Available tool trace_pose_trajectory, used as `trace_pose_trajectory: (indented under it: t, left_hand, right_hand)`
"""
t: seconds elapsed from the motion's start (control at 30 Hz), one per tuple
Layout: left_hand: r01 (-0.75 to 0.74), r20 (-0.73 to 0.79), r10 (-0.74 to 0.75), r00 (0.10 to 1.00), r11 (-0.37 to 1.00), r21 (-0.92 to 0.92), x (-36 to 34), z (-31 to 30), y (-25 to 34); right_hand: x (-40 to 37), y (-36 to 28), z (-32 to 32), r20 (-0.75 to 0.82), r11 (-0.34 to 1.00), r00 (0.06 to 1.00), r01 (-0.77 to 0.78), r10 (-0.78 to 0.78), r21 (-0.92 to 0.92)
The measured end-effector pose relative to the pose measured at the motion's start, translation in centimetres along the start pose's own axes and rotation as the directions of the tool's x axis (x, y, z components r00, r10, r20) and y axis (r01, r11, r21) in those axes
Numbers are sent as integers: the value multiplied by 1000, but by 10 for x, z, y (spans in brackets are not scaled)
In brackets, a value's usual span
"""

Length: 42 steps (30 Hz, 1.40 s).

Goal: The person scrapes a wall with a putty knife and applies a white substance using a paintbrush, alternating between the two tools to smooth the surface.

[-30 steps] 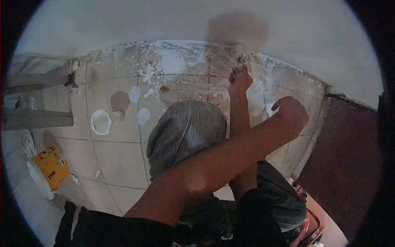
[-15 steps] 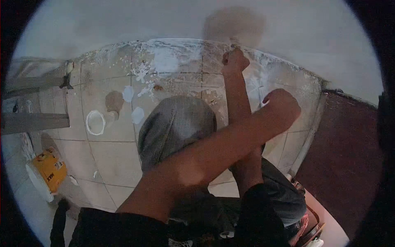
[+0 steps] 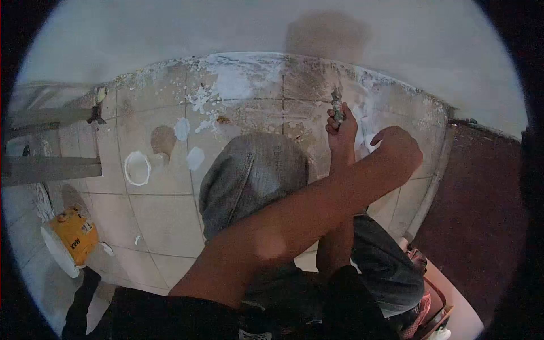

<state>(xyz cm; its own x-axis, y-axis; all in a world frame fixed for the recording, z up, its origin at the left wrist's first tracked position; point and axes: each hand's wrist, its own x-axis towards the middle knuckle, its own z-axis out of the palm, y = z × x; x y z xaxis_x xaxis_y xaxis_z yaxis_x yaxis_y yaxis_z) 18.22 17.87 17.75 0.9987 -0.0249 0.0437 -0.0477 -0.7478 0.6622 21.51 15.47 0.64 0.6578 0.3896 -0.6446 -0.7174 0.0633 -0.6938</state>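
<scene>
Clearly, the right hand (image 3: pixel 343 130) is holding a small tool (image 3: pixel 336 98), its fingers closing around the handle and its head pointing toward the foot of the wall (image 3: pixel 170 31). Whether that head is a brush or a scraper, I cannot tell, nor whether it is touching the tiles (image 3: pixel 158 221). The left hand (image 3: pixel 401 150) is curling loosely at the right, its forearm crossing over the right one; something white (image 3: pixel 373 141) is showing beside its fingertips, but I cannot tell if it is being held.

For good work, the grip probably wants to be firm and near the head, with short strokes running along the stained edge (image 3: pixel 396 83) rather than into the wall. The crossed forearms are likely limiting the reach — moving the left arm aside would free the stroke. A shadow (image 3: pixel 326 39) is falling across the wall and its edge, so leaning back a little might help. The white smear (image 3: pixel 232 82) is lying just left of the working spot — worth keeping a sleeve out of it.
</scene>
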Motion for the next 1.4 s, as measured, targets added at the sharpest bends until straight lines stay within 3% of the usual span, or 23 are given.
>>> trace_pose_trajectory:
  t: [0.1, 0.17, 0.2, 0.23, 0.27, 0.37, 0.43, 0.5, 0.57, 0.63, 0.7, 0.73, 0.83, 0.93, 1.0, 1.03, 1.13, 1.2, 1.23, 1.3, 1.4]
  left_hand:
    - [-40, -121, 41, 992, 999, 7, 5, 15, 4]
    - [-32, 156, 25, 988, 999, 41, 3, -1, 15]
    - [-44, 174, 38, 984, 999, 28, 3, 1, 18]
    - [-46, 221, 39, 974, 999, 27, 5, 5, 22]
    - [-50, 269, 43, 962, 998, 22, 7, 10, 27]
    - [-191, 150, 196, 969, 981, -42, 15, 17, 15]
    - [-182, 59, 184, 981, 982, -43, 19, 10, -2]
    - [-145, -42, 144, 989, 989, -35, 25, -3, -18]
    - [-157, -114, 149, 982, 986, -63, 33, -8, -28]
    - [6, -234, -7, 972, 1000, -5, 37, -11, -29]
    - [20, -163, -16, 987, 1000, 22, 37, -8, -25]
    - [35, -105, -29, 994, 998, 54, 36, -8, -25]
    - [-63, -123, 70, 990, 997, 54, 39, 3, -23]
    - [-65, -147, 72, 987, 997, 51, 46, 14, -13]
    - [-56, -88, 60, 994, 998, 41, 48, 12, -11]
    - [-44, -30, 45, 999, 999, 32, 48, 9, -10]
    - [-131, -92, 136, 986, 990, 60, 47, 13, -13]
    - [-132, -75, 136, 988, 990, 53, 47, 13, -12]
    - [-131, -59, 134, 989, 990, 48, 46, 11, -11]
    - [-108, -61, 111, 992, 993, 55, 43, 8, -12]
    - [-98, -60, 103, 993, 992, 82, 41, 3, -12]
  right_hand:
    - [-21, -6, -17, 38, 995, 999, 6, -2, -104]
    - [-36, -6, -41, -32, 916, 996, 61, -80, -396]
    - [-50, -12, -50, -71, 838, 986, 87, -149, -539]
    - [-55, -7, -71, -105, 844, 984, 70, -148, -532]
    - [-61, 5, -98, -100, 786, 961, 149, -259, -600]
    - [-65, 44, -187, -19, 522, 816, 352, -578, -777]
    - [-83, 48, -211, -13, 423, 738, 372, -675, -827]
    - [-108, 43, -223, -293, 559, 832, 24, -471, -829]
    - [-119, 40, -238, -297, 592, 838, 39, -459, -805]
    - [-125, 38, -252, -288, 624, 851, 59, -440, -780]
    - [-128, 34, -255, -304, 522, 843, -32, -444, -852]
    - [-131, 33, -252, -302, 524, 846, -32, -439, -851]
    - [-138, 35, -256, -277, 544, 862, -2, -425, -839]
    - [-138, 50, -266, -240, 594, 882, 55, -406, -803]
    - [-138, 49, -262, -233, 317, 867, -93, -441, -944]
    - [-136, 50, -269, -231, 315, 866, -91, -444, -945]
    - [-129, 43, -285, -243, 345, 915, -126, -321, -930]
    - [-130, 35, -286, -102, 139, 876, -40, -472, -989]
    - [-135, 25, -269, -96, 137, 876, -35, -473, -990]
    - [-152, 5, -221, -269, 39, 807, -294, -525, -955]
    - [-154, 6, -224, -249, 20, 810, -282, -531, -959]
